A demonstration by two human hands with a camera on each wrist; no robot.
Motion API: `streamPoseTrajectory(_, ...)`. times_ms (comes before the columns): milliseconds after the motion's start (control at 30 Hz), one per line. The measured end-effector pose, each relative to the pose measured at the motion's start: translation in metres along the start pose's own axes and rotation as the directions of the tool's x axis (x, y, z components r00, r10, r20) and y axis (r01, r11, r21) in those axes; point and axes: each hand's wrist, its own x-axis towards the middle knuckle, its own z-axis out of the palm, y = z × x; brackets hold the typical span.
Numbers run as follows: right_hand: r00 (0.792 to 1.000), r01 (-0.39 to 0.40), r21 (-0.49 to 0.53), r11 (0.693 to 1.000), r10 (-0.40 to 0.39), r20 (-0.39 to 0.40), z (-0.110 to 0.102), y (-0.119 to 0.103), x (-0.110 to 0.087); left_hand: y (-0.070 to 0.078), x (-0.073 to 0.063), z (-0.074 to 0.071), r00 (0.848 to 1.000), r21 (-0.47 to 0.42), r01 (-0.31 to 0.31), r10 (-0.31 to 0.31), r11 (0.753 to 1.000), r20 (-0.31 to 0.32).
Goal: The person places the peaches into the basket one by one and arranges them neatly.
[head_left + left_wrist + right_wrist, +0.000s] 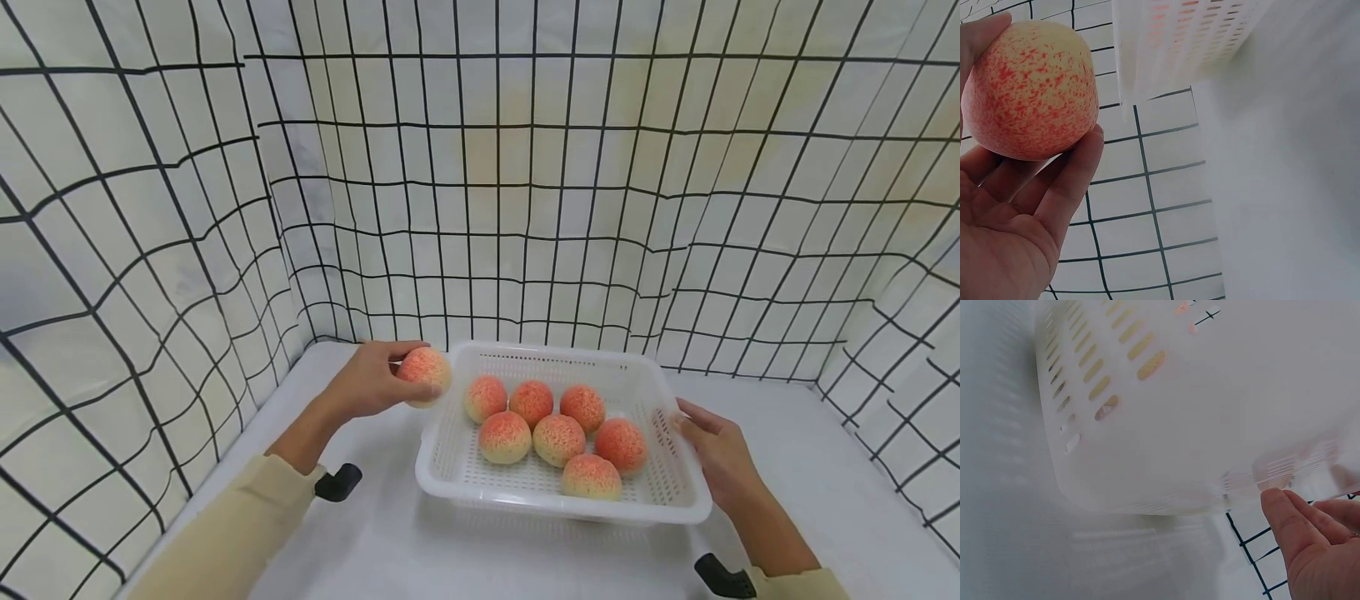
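My left hand (378, 379) grips a red-and-yellow speckled peach (425, 375) just beyond the left rim of a white plastic basket (517, 500). In the left wrist view, fingers and thumb wrap round this peach (1032, 90), clear of the table. Several similar peaches (558, 440) lie inside the basket, grouped around its middle. At the basket's right side, my right hand (716, 454) holds the rim. The right wrist view has its fingertips (1274, 499) against the outside of the basket (1166, 444), below the edge; the rim partly hides the thumb.
A white table surface (360, 542) lies under the basket. Black wire grid panels (487, 208) stand behind it and along the left and right sides, with pale sheeting behind them. A black strap end (338, 482) sticks out from the left sleeve.
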Motion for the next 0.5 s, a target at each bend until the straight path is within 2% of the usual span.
streamPoseTrajectory(267, 1.000, 0.005, 0.007, 1.000, -0.005, 0.008, 0.000, 0.000, 0.000, 0.011, -0.003, 0.011, 0.999, -0.048, -0.032, 0.034, 0.998, 0.037)
streamPoseTrajectory(500, 1.000, 0.007, -0.003, 1.000, -0.007, 0.005, 0.001, 0.000, -0.002, 0.018, -0.006, 0.019, 0.997, -0.044, -0.046, 0.049, 0.998, 0.054)
